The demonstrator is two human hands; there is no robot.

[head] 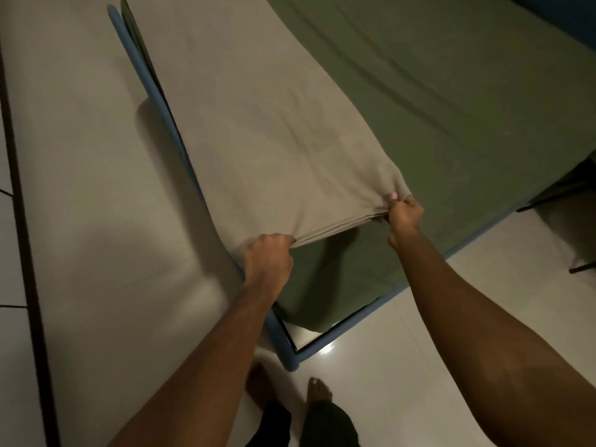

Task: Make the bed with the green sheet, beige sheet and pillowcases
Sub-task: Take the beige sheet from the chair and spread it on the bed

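Gripping the near edge of the beige sheet (274, 130), both hands sit just below the centre of the frame. The left hand (269, 258) has its fingers curled tight in a fist over the fabric's lower left corner, knuckles up. The right hand (404, 216) pinches the lower right corner, thumb on top and the other fingers bunched against the cloth. Between the hands the edge shows stacked layers, so the sheet appears to be folded, though the dim light makes the layers hard to count. The sheet runs as a long band from the hands up to the top left of the frame, along the left side of the bed. Its near end is lifted slightly and casts a shadow beneath. The green sheet (451, 91) covers the mattress under it, fills the upper right of the frame and hangs over the near corner at lower centre. A blue bed frame (285, 350) edges the mattress, with its rounded corner post at lower centre. Pale glossy floor tiles (96, 221) fill the left and lower right. Two bare feet (317, 393) stand beside the corner post at the bottom, with dark trouser legs below them in the frame. A dark piece of furniture (561, 191) sits at the right edge.
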